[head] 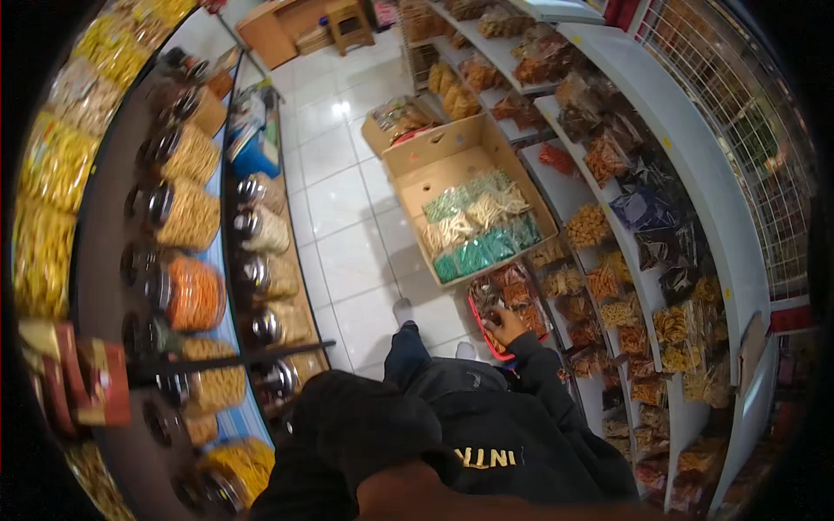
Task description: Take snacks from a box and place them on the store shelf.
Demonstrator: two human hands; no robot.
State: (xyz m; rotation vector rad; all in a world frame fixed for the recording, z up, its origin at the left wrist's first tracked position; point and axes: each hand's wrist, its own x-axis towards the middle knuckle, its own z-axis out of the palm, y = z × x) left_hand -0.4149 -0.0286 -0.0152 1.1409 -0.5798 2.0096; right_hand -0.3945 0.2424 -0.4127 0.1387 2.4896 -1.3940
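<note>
My right hand (507, 327) reaches down into a red plastic basket (496, 354) of bagged snacks, its fingers bent at a dark packet; whether they grip it I cannot tell. Brown and orange bags (517, 293) lie in the basket around the hand. Just beyond the basket stands a large open cardboard box (417, 163). Inside the box are green bags (485, 251), pale stick-like snacks (456, 229) and light green packets (449, 198). My left hand is out of view; only the dark sleeve on that side shows.
Shelves (560, 182) of bagged snacks line the right side. Shelves with lidded jars, one of orange snacks (195, 293), stand at left. A smaller carton (374, 135) sits behind the large box. Farther off are a wooden stool (350, 26) and a desk (267, 36) on the tiled floor.
</note>
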